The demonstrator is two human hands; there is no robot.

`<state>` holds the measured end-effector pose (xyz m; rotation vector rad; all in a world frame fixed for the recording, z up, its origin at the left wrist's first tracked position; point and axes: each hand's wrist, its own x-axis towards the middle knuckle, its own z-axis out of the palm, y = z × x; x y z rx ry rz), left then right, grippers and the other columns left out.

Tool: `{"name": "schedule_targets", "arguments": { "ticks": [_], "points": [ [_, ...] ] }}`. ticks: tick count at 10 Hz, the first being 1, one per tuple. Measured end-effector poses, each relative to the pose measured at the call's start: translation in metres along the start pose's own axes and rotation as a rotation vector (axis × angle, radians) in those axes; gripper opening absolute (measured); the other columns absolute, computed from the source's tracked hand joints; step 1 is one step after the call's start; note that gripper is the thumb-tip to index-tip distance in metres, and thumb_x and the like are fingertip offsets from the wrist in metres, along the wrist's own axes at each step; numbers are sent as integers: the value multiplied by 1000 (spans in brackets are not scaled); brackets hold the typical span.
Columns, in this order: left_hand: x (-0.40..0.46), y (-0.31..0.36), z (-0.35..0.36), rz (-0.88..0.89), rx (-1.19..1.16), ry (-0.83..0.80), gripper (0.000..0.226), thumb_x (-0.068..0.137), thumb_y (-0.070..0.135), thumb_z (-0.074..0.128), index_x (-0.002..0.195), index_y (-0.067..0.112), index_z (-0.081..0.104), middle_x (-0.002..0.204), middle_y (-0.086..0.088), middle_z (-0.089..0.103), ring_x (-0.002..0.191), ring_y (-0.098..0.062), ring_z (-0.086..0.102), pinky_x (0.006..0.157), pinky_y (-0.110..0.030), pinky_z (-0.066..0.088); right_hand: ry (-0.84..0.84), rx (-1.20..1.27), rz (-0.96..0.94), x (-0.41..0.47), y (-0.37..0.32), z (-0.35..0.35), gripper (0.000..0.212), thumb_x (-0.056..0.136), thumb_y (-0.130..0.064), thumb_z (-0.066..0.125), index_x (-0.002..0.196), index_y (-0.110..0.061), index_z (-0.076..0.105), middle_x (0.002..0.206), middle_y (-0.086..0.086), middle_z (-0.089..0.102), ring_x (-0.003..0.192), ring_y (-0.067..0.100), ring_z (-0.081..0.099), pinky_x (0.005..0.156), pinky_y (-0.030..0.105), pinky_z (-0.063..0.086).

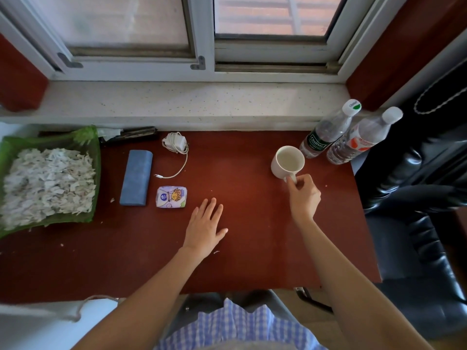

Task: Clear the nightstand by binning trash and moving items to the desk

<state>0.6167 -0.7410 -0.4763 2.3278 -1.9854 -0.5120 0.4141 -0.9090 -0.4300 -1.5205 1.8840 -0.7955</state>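
- On the reddish-brown desk (240, 160) stand two clear plastic water bottles with white caps, one with a dark green label (326, 132) and one with an orange-and-white label (358, 138), touching side by side at the far right corner
- One white ceramic mug (288, 161) stands upright just in front of the bottles, its handle turned toward the person; whether it holds anything is unclear
- One long blue fabric case (136, 178), one white charger plug with its loose white cable (177, 145), and one small printed tissue packet (171, 197) lie left of centre, near one another
- One green tray (97, 157) heaped with pale torn paper scraps (48, 180) sits at the left edge; a few stray scraps dot the desk
- Two bare hands: the right hand (304, 195) has its fingers (307, 179) curled, pinching the mug's handle between thumb and fingertips
- The left hand (206, 228) rests palm down on the desk near the middle, fingers straight and slightly spread, holding nothing, just right of the tissue packet and apart from it
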Motion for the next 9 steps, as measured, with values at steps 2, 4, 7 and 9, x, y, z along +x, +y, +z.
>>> {"name": "schedule_targets", "arguments": {
  "ticks": [2,4,7,9],
  "points": [
    [0,-1,1,9,18,7,67,86,44,59,141,12,38,151,-12,32,141,-32,26,112,-46,27,3,-10,-1,14,-12,14,30,86,-37,61,75,-10,53,70,2,63,68,23,56,64,34,39],
    [1,-2,1,11,41,2,68,83,45,63,138,12,43,147,-14,39,137,-33,34,108,-48,35,10,-18,-4,31,-25,23,31,87,-36,60,75,-8,55,72,4,64,70,24,56,65,33,37],
    [1,-2,4,6,75,30,67,80,45,66,135,12,47,144,-14,43,134,-33,39,105,-47,38,-78,-19,-16,36,-25,21,30,83,-42,63,81,-12,58,75,-1,63,75,21,60,69,32,40],
    [0,-3,6,20,79,62,68,84,46,61,139,12,42,148,-13,37,138,-32,33,109,-46,34,-135,-112,-151,25,-11,5,39,82,-50,64,106,-19,59,99,-6,64,88,12,58,71,28,39]
  ]
}}
